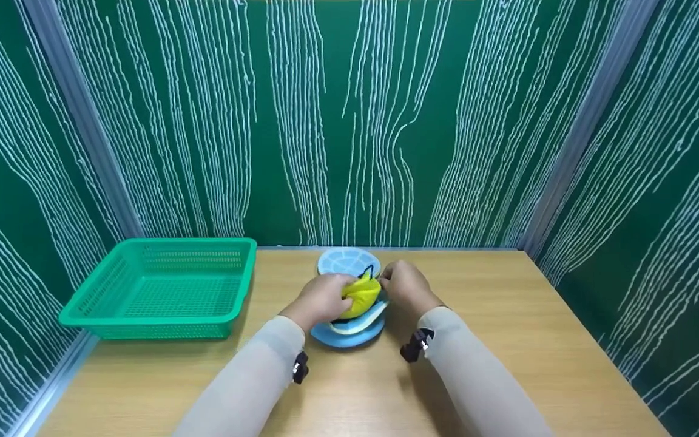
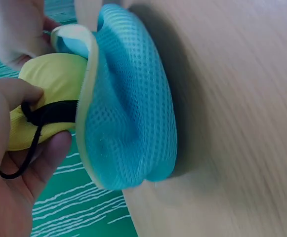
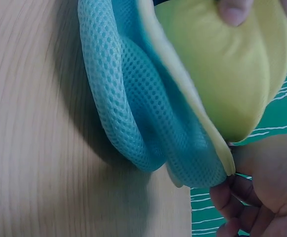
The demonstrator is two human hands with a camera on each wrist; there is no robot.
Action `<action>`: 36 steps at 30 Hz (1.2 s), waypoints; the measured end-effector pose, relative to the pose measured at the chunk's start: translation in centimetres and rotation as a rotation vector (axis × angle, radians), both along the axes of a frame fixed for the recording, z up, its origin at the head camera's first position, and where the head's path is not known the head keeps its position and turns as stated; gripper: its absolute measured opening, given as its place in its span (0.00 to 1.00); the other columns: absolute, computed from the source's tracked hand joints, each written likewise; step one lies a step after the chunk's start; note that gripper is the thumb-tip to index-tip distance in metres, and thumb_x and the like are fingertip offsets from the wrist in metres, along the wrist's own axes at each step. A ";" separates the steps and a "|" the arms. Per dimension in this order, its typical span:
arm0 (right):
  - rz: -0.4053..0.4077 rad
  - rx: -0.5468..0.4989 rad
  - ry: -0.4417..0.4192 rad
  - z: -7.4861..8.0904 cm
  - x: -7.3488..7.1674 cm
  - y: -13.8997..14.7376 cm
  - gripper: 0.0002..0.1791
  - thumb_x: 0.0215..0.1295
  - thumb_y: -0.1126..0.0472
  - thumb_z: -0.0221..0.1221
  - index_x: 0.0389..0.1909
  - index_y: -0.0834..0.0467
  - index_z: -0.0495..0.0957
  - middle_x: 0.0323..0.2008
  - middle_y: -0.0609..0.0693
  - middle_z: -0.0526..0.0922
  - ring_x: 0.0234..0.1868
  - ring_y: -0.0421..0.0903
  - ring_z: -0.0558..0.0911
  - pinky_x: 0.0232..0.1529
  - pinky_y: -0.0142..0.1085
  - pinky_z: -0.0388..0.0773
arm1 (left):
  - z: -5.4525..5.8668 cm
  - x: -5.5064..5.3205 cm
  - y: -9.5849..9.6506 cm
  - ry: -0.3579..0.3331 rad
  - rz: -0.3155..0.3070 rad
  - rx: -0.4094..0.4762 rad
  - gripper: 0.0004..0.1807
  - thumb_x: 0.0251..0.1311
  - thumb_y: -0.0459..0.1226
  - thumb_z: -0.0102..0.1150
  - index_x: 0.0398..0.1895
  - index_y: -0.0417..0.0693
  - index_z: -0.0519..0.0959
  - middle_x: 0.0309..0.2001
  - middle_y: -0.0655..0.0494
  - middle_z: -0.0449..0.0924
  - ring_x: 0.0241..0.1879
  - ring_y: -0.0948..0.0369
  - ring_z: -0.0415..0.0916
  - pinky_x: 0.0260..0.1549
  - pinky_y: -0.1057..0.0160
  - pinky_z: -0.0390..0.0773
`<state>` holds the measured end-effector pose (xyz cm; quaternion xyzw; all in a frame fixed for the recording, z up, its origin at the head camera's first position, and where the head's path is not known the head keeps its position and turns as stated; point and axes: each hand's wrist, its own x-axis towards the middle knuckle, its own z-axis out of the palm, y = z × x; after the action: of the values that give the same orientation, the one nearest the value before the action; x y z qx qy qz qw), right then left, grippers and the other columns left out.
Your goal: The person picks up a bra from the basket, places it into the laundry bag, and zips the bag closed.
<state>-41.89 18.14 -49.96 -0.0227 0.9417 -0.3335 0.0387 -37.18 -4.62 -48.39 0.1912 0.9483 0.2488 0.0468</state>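
Note:
My left hand [image 1: 319,297] grips a folded yellow bra [image 1: 361,297], whose rounded cups and black strap [image 2: 57,112] show in the left wrist view. The bra sits at the mouth of a blue mesh laundry bag [image 2: 133,98], partly inside it. That bag stands unzipped on the table, with a pale zipper edge [image 3: 183,81] running around the opening. In the right wrist view, my right hand [image 3: 262,182] pinches the bag's edge at the end of the zipper. The bag's round, light blue lid [image 1: 348,261] is folded back behind the bra.
To the left on the wooden table [image 1: 483,340] stands a green plastic basket [image 1: 155,318] with perforated sides. Green panels with white wavy lines [image 1: 337,133] enclose the table's back and sides. Grey posts [image 1: 589,121] rise at the back corners.

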 end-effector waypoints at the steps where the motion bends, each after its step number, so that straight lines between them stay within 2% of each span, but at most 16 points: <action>1: -0.003 -0.006 -0.009 0.0 0.0 -0.1 0.10 0.85 0.61 0.64 0.42 0.55 0.92 0.43 0.52 0.90 0.45 0.51 0.86 0.52 0.45 0.87 | -0.2 0.0 0.2 -0.004 -0.008 -0.024 0.26 0.81 0.41 0.66 0.79 0.57 0.81 0.68 0.57 0.87 0.57 0.55 0.80 0.70 0.48 0.83; 5: -0.003 -0.028 -0.021 0.0 -0.1 -0.2 0.10 0.84 0.62 0.64 0.41 0.55 0.91 0.42 0.52 0.90 0.45 0.50 0.85 0.48 0.41 0.86 | -0.7 0.1 0.9 -0.013 -0.041 -0.114 0.27 0.81 0.39 0.66 0.81 0.58 0.80 0.72 0.56 0.86 0.61 0.56 0.81 0.77 0.48 0.79; 9: 0.036 -0.021 0.007 -0.1 -0.2 -0.4 0.10 0.83 0.66 0.64 0.40 0.58 0.91 0.42 0.54 0.90 0.41 0.50 0.84 0.40 0.38 0.82 | -1.4 0.0 1.2 0.029 -0.075 -0.171 0.25 0.80 0.36 0.65 0.77 0.55 0.82 0.66 0.55 0.89 0.58 0.57 0.83 0.74 0.50 0.82; 12: 0.057 0.005 -0.004 -0.3 -0.2 -0.4 0.05 0.78 0.67 0.66 0.43 0.60 0.91 0.44 0.55 0.91 0.42 0.50 0.85 0.43 0.40 0.84 | -1.9 -0.2 1.3 0.048 -0.074 -0.177 0.24 0.80 0.35 0.63 0.76 0.53 0.83 0.63 0.55 0.90 0.56 0.58 0.83 0.71 0.51 0.83; 15: 0.047 0.029 -0.067 -0.2 0.0 -0.3 0.04 0.74 0.67 0.69 0.46 0.61 0.89 0.45 0.57 0.90 0.46 0.53 0.85 0.51 0.46 0.87 | -2.3 -0.3 1.2 0.024 -0.046 -0.157 0.25 0.81 0.35 0.62 0.78 0.53 0.81 0.66 0.55 0.89 0.59 0.59 0.83 0.75 0.51 0.81; 17: 0.039 0.051 -0.112 -0.1 0.2 -0.2 0.04 0.74 0.66 0.69 0.46 0.61 0.88 0.45 0.57 0.89 0.46 0.54 0.85 0.53 0.48 0.87 | -2.4 -0.4 1.3 0.009 -0.034 -0.157 0.27 0.82 0.36 0.61 0.80 0.55 0.79 0.70 0.54 0.87 0.64 0.58 0.83 0.77 0.50 0.80; 20: 0.048 0.076 -0.139 0.1 0.4 -0.1 0.03 0.77 0.65 0.67 0.45 0.62 0.87 0.42 0.57 0.88 0.43 0.52 0.84 0.47 0.43 0.86 | -2.3 -0.4 1.4 -0.021 -0.028 -0.160 0.29 0.82 0.35 0.60 0.83 0.59 0.77 0.76 0.54 0.84 0.70 0.57 0.81 0.80 0.49 0.77; 23: 0.085 0.088 -0.121 0.7 0.5 -0.1 0.07 0.78 0.67 0.63 0.41 0.64 0.89 0.36 0.55 0.90 0.35 0.48 0.82 0.36 0.37 0.80 | -2.1 -0.3 1.6 -0.049 -0.031 -0.168 0.32 0.82 0.34 0.59 0.85 0.62 0.75 0.79 0.54 0.80 0.74 0.57 0.79 0.81 0.49 0.76; 27: 0.145 0.062 -0.077 2.0 0.4 -0.4 0.14 0.78 0.66 0.59 0.32 0.62 0.89 0.25 0.51 0.88 0.26 0.43 0.78 0.27 0.34 0.72 | -1.6 -0.2 1.6 -0.058 -0.045 -0.193 0.32 0.80 0.30 0.59 0.83 0.61 0.78 0.78 0.56 0.82 0.69 0.58 0.80 0.76 0.50 0.79; 29: 0.159 0.023 -0.057 2.8 0.4 -0.4 0.16 0.78 0.65 0.59 0.29 0.60 0.88 0.22 0.48 0.85 0.24 0.42 0.77 0.26 0.34 0.70 | -1.5 -0.2 1.5 -0.052 -0.060 -0.214 0.29 0.79 0.29 0.60 0.78 0.58 0.82 0.73 0.56 0.85 0.64 0.58 0.81 0.72 0.51 0.82; 31: 0.162 -0.036 -0.044 3.5 0.5 -0.5 0.15 0.77 0.66 0.59 0.28 0.58 0.87 0.21 0.47 0.84 0.24 0.42 0.77 0.26 0.33 0.71 | -1.4 -0.3 1.4 -0.041 -0.081 -0.234 0.23 0.78 0.29 0.60 0.71 0.53 0.87 0.65 0.55 0.89 0.57 0.58 0.82 0.66 0.51 0.84; 34: 0.163 -0.096 -0.035 4.2 0.7 -0.3 0.14 0.78 0.66 0.59 0.30 0.57 0.86 0.24 0.48 0.84 0.25 0.42 0.79 0.27 0.33 0.73 | -1.4 -0.3 1.2 -0.037 -0.092 -0.249 0.19 0.78 0.29 0.62 0.65 0.50 0.88 0.56 0.56 0.89 0.50 0.57 0.80 0.61 0.52 0.85; 36: 0.164 -0.126 -0.031 4.4 0.7 -0.1 0.13 0.78 0.66 0.58 0.32 0.58 0.86 0.25 0.48 0.84 0.26 0.43 0.79 0.27 0.32 0.74 | -1.4 -0.3 1.1 -0.039 -0.092 -0.259 0.20 0.79 0.29 0.61 0.68 0.51 0.88 0.57 0.57 0.89 0.50 0.57 0.79 0.62 0.53 0.84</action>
<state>-41.17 17.99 -45.56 -0.0968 0.9132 -0.3880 0.0789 -37.45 -3.49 -49.77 0.2220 0.9616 0.1257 0.1009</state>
